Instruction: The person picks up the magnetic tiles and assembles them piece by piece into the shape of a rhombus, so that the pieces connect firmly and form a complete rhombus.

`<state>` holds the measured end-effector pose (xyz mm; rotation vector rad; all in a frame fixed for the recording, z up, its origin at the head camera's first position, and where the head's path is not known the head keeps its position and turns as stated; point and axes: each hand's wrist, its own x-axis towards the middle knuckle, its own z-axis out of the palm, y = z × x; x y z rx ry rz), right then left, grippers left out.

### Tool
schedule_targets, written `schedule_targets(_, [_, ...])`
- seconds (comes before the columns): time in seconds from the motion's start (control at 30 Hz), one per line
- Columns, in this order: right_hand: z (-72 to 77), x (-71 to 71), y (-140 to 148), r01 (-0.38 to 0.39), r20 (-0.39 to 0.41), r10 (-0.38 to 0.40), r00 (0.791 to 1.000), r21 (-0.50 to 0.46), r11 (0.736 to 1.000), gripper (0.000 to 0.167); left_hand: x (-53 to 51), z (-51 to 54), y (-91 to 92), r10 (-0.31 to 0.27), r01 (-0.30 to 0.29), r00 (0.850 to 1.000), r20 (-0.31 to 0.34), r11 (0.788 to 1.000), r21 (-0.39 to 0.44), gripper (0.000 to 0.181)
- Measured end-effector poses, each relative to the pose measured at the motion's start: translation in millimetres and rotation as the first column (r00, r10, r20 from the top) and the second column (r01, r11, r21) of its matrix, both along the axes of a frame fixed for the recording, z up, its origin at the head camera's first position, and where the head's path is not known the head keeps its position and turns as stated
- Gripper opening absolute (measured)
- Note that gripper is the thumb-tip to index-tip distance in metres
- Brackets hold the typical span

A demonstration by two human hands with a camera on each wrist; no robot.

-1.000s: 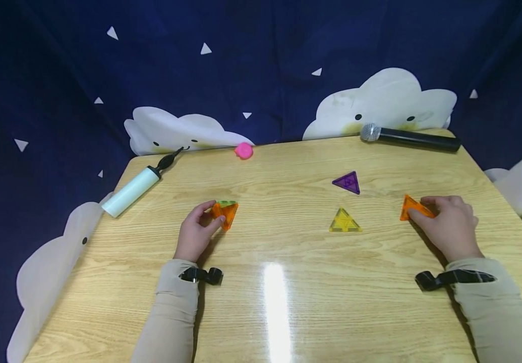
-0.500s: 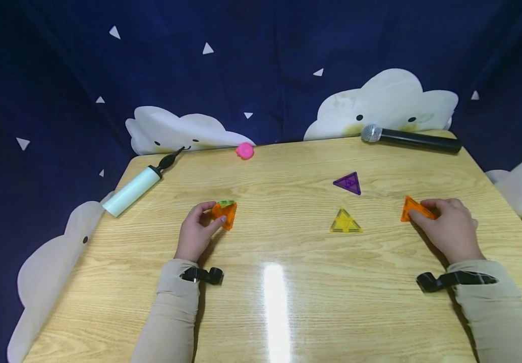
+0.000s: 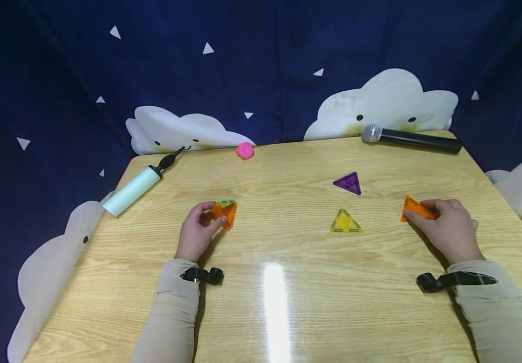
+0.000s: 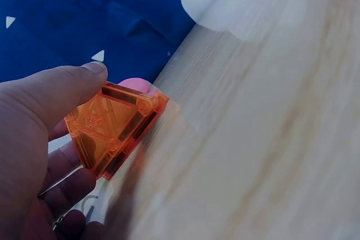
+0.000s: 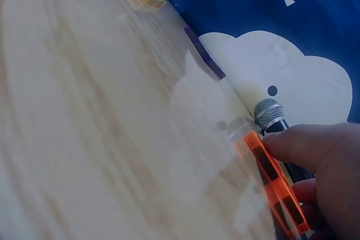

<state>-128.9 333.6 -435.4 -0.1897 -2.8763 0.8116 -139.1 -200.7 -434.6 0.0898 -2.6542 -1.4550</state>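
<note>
At left, the orange-and-green piece [image 3: 230, 214] is pinched between fingers of the left hand [image 3: 194, 233], at right the orange tile [image 3: 411, 205] is gripped by the right hand [image 3: 451, 227], while the yellow tile [image 3: 345, 223] and farther purple tile [image 3: 350, 183] are left untouched between.

No readable text, label, brand or number: none on microphone [image 3: 410, 139], orange triangle [image 3: 415, 206] nearer than microphone, pump [image 3: 137, 186] left of microphone.
</note>
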Motion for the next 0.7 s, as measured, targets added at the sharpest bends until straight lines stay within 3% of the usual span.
schedule_targets(0.4, [0.1, -0.3, -0.2, 0.0, 0.003, 0.0, 1.0, 0.002, 1.0, 0.065, 0.0, 0.3, 0.8, -0.001, 0.0, 1.0, 0.028, 1.0, 0.028, 0.048])
schedule_targets(0.7, [-0.4, 0.2, 0.7, -0.006, 0.0, 0.006, 1.0, 0.001, 1.0, 0.066, -0.5, -0.1, 0.7, 0.008, -0.008, 1.0, 0.017, 1.0, -0.002, 0.045])
